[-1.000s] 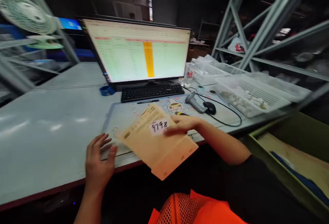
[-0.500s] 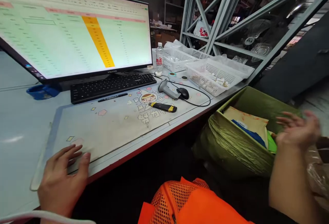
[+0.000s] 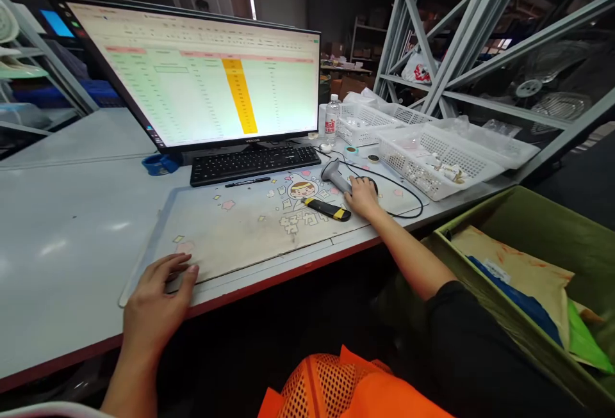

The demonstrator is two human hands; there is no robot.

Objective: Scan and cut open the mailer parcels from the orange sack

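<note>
I have the right hand (image 3: 364, 200) at the handle of the scanner (image 3: 335, 175), by the mouse (image 3: 373, 182); finger grip: can't tell. Scanner on mat (image 3: 230, 229), beyond knife (image 3: 327, 209). Left hand (image 3: 156, 303) at mat's near edge, thumb spread from fingers.

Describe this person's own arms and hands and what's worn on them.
The left hand and right hand are gloveless, with no ring or watch visible. A black sleeve covers the right arm to about the elbow; the left forearm is uncovered. Orange, partly mesh clothing shows at the torso.
</note>
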